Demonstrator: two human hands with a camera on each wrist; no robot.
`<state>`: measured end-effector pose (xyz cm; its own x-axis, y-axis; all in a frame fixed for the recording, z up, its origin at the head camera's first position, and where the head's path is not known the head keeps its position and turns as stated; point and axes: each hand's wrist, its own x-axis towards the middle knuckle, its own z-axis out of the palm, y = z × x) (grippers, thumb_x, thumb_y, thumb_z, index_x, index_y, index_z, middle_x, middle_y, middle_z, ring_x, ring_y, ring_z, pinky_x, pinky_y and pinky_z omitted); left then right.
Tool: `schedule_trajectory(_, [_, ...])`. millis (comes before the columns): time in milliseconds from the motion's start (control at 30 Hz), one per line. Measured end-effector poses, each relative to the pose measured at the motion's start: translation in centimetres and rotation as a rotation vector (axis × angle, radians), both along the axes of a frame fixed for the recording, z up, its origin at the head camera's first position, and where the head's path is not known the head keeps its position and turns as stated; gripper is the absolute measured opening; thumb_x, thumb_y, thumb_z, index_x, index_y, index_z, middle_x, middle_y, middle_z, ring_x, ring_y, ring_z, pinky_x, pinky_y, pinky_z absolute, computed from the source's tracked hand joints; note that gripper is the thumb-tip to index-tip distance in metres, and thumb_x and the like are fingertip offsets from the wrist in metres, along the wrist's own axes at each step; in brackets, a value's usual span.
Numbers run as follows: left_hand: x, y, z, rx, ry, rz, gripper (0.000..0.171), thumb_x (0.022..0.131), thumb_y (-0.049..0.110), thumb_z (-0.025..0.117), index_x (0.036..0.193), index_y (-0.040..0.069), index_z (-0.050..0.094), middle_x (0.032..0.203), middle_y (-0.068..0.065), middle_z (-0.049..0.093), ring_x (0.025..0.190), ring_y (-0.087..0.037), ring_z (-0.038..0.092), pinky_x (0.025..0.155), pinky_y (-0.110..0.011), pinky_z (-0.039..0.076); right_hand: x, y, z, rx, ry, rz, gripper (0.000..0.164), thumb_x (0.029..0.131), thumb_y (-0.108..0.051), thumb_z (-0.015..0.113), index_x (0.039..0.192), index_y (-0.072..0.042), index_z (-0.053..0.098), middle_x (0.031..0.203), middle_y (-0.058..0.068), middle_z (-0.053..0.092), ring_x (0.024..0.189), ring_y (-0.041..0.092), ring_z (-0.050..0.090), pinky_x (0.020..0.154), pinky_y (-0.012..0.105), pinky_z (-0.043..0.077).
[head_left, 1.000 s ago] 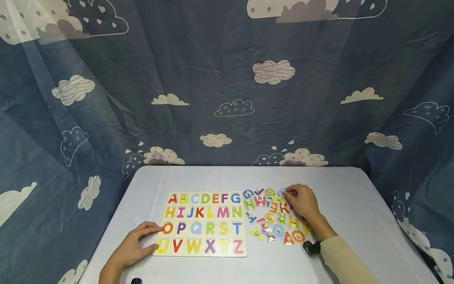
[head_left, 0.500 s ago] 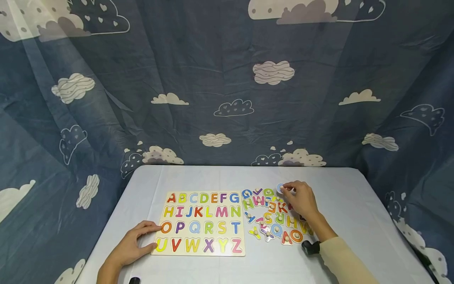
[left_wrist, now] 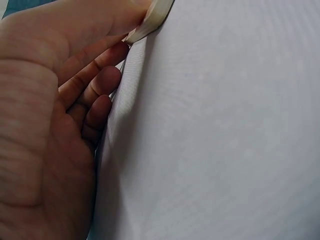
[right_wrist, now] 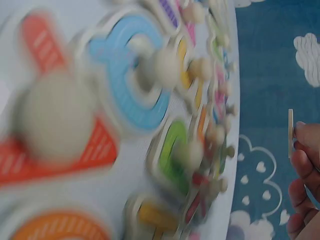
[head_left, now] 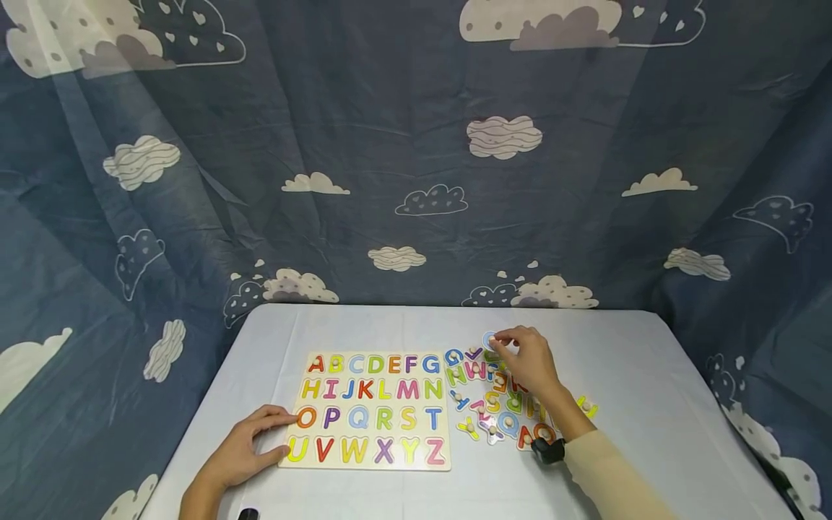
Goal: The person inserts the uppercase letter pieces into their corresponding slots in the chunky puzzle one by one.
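Note:
My right hand [head_left: 531, 362] pinches a light blue, rounded letter piece [head_left: 488, 340] above the far edge of the loose letters. In the right wrist view that piece [right_wrist: 290, 134] is edge-on at the fingertips, lifted off the table, its letter hidden. My left hand [head_left: 239, 449] touches the left edge of the wooden alphabet board [head_left: 364, 468] with forefinger and thumb. In the left wrist view the thumb lies at the board's edge [left_wrist: 156, 19], the other fingers loosely bent. Knobs show on the board's A [head_left: 316, 363] and B [head_left: 336, 363].
Loose knobbed letters lie right of the board, among them a blue Q [head_left: 508, 423], a red A [head_left: 524, 438] and a yellow one [head_left: 587, 406]. My right forearm covers some. A white cloth [head_left: 364, 498] covers the table; a cloud-patterned curtain [head_left: 416, 159] hangs behind.
My right hand has lifted the light blue letter piece and carried it left over the far side of the loose letters. The left hand stays at the board's edge.

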<state>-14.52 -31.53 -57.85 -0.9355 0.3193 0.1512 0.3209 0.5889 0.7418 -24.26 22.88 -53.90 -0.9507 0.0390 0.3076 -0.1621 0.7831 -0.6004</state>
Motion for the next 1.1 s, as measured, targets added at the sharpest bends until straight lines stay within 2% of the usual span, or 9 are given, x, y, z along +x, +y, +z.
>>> schedule_trajectory(233, [0.0, 0.1, 0.0, -0.048, -0.019, 0.02, 0.046, 0.081, 0.027, 0.089, 0.124, 0.03, 0.074, 0.121, 0.013, 0.065, 0.117, -0.008, 0.058, 0.106, -0.009, 0.038, -0.6, -2.9, 0.5, -0.018, 0.008, 0.046, 0.024, 0.095, -0.03, 0.076, 0.111, -0.012, 0.079, 0.094, 0.001, 0.072, 0.094, 0.023, 0.059, 0.083, 0.039, 0.05])
schedule_trajectory(633, [-0.1, -0.1, 0.0, 0.003, 0.005, -0.01, 0.046, 0.081, 0.02, 0.089, 0.124, 0.024, 0.075, 0.12, 0.009, 0.066, 0.117, -0.007, 0.059, 0.105, -0.003, 0.032, -1.4, -8.9, 0.6, -0.04, 0.001, 0.121, 0.017, 0.093, -0.028, 0.078, 0.105, -0.016, 0.081, 0.091, -0.003, 0.074, 0.091, 0.021, 0.061, 0.08, 0.036, 0.051])
schedule_trajectory(800, [-0.2, -0.3, 0.0, -0.005, 0.023, -0.011, 0.046, 0.081, 0.021, 0.089, 0.125, 0.025, 0.074, 0.12, 0.009, 0.066, 0.116, -0.007, 0.059, 0.105, -0.004, 0.033, -1.6, -11.3, 0.3, -0.053, -0.012, 0.144, 0.017, 0.092, -0.031, 0.08, 0.103, -0.019, 0.082, 0.093, -0.005, 0.075, 0.09, 0.018, 0.06, 0.077, 0.034, 0.05])
schedule_trajectory(1100, [-0.2, -0.3, -0.2, 0.002, -0.001, -0.01, 0.045, 0.082, 0.023, 0.088, 0.125, 0.026, 0.074, 0.121, 0.009, 0.066, 0.117, -0.009, 0.059, 0.106, -0.006, 0.035, -2.1, -14.9, -0.3, -0.087, -0.021, 0.206, 0.014, 0.092, -0.03, 0.079, 0.099, -0.019, 0.082, 0.088, -0.007, 0.073, 0.086, 0.016, 0.059, 0.076, 0.033, 0.05])
